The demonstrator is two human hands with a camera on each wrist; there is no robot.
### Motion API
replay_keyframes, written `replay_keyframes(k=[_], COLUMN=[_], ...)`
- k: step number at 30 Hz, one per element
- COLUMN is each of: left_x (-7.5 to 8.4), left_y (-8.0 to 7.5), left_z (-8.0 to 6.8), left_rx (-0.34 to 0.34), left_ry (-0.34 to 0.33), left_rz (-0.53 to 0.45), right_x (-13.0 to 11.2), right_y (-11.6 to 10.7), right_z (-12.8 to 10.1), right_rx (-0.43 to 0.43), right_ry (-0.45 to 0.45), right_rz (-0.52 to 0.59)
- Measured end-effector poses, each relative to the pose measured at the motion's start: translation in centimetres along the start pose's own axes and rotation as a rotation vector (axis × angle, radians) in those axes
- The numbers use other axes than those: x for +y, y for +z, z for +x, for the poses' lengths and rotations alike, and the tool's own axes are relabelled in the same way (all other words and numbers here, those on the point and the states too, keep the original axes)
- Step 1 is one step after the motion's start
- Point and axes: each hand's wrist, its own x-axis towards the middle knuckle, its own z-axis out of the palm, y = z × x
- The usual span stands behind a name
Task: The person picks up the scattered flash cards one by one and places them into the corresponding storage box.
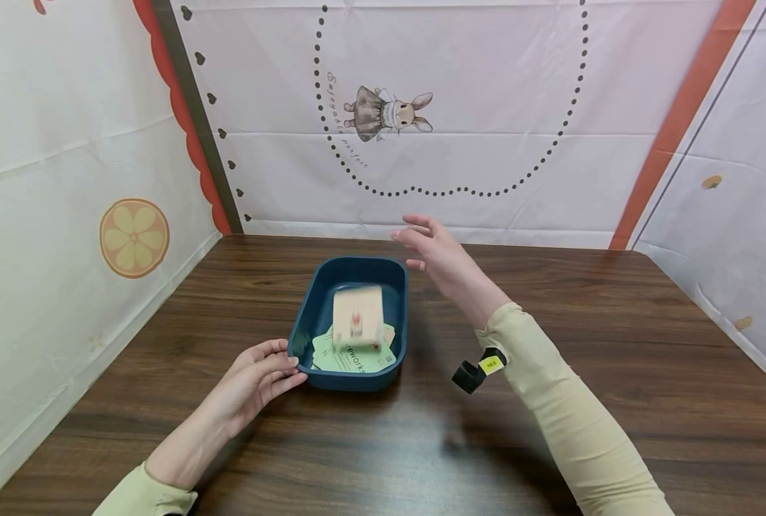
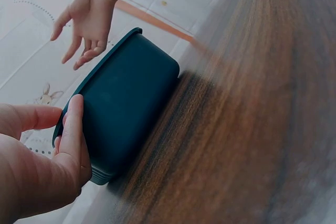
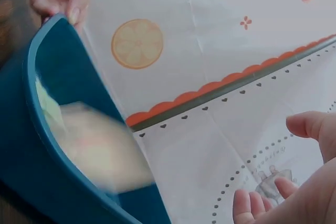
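A dark blue bin (image 1: 350, 383) with rounded corners stands on the table. My left hand (image 1: 254, 383) pinches its near left corner, thumb at the rim and fingers against the outside wall, as the left wrist view (image 2: 52, 166) shows too. Inside the bin, a beige packet or card with a small red print (image 1: 358, 315) is motion-blurred and touches nothing of mine. Beneath it lie light green cards (image 1: 350, 358), one with "fireworks"-like lettering partly covered. My right hand (image 1: 437, 251) hangs in the air beside the bin's far right corner, fingers spread and holding nothing.
The brown wood-grain table (image 1: 589, 344) extends on both sides of the bin. White printed cloth (image 1: 486, 86) hangs behind the table and at the left and right. A black camera mount with a yellow label (image 1: 486, 365) sticks out from the right wrist.
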Motion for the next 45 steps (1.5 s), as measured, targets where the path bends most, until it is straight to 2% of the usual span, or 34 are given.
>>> replay_keyframes(k=[3,13,28,45], left_x=[0.1,0.1,0.2,0.0], left_y=[0.0,0.1,0.0,-0.1], left_z=[0.0,0.0,0.0,-0.1], left_rx=[0.003,0.006,-0.014,0.002], left_ry=[-0.003,-0.004,0.004,-0.006], left_rz=[0.001,0.002,0.004,-0.055], right_x=[0.0,0.2,0.8,2.4], right_y=[-0.1,-0.4,-0.9,-1.4], right_z=[-0.2,-0.2,-0.5,-0.8], right_rx=[0.022,-0.010,-0.009,0.006], right_ry=[-0.008,-0.013,0.009,0.044], right_rz=[0.013,0.028,-0.010,-0.021])
